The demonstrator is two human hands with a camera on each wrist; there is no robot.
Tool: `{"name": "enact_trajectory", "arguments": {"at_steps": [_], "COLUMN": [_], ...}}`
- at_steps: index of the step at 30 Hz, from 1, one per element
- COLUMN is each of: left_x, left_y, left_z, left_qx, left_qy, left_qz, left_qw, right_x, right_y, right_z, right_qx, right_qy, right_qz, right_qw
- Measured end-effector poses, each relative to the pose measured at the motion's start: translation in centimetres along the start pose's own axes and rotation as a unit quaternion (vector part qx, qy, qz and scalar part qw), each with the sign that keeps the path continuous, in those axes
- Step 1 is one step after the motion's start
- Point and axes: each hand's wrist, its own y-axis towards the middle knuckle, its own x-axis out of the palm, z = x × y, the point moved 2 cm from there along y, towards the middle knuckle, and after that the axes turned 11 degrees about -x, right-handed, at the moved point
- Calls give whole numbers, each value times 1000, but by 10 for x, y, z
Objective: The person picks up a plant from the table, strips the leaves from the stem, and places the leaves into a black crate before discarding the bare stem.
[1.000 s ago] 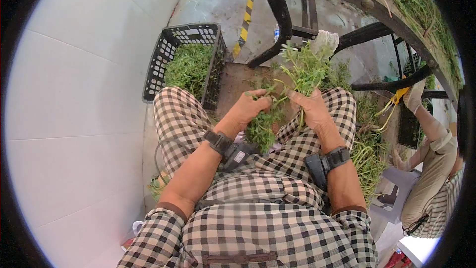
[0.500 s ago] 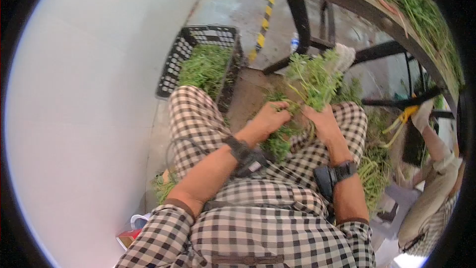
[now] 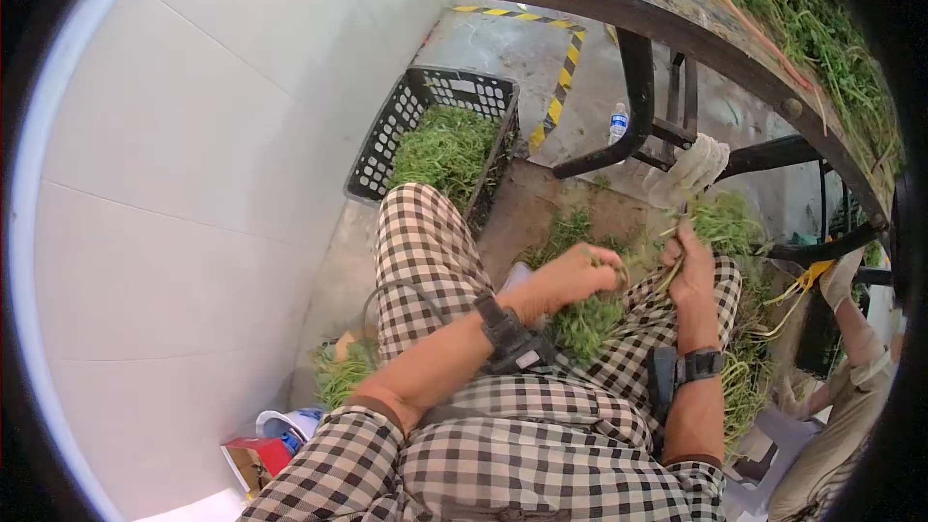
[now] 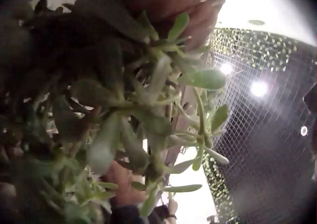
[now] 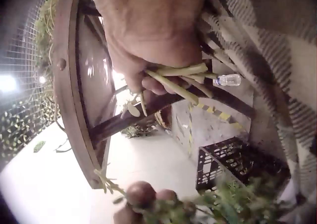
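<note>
My left hand (image 3: pixel 578 275) has its fingers curled on a bunch of leafy greens (image 3: pixel 588 327), which hangs below it over the lap. Small paddle-shaped leaves (image 4: pixel 203 79) of that bunch fill much of the left wrist view. To the right, near the knee, my right hand (image 3: pixel 691 266) grips a second bunch of leafy greens (image 3: pixel 725 220), its leaves spreading beyond the fist. Pale bare stem ends (image 5: pixel 183 88) stick out of that grip in the right wrist view. A gap separates the two hands.
A black plastic crate (image 3: pixel 372 159) with cut greens stands beyond the left knee. More greens lie on the floor (image 3: pixel 522 198) between the legs. A wooden table (image 3: pixel 677 34) heaped with greens overhangs the right; a white cloth (image 3: pixel 698 169) hangs on its leg brace. Another person's arm (image 3: pixel 851 324) is at right.
The head view has turned, shifting the scene rightward. My hands have drawn apart from their close position, and the right hand's bunch has tipped from upright toward the right.
</note>
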Motion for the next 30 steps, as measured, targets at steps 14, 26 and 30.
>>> {"name": "enact_trajectory", "arguments": {"at_steps": [14,26,30], "left_x": [-165,-242,-172], "left_y": [-82,-90,-90], "left_z": [71,86,75], "left_qx": [195,175,217], "left_qy": [-134,-34,-58], "left_qz": [378,414,299], "left_qw": [895,893,927], "right_x": [29,30,41], "right_y": [-22,-22,-27], "right_z": [-7,-7,-11], "right_qx": [80,83,89], "right_qy": [-105,-143,-134], "right_qz": [-24,-43,-71], "right_qw": [991,985,984]}}
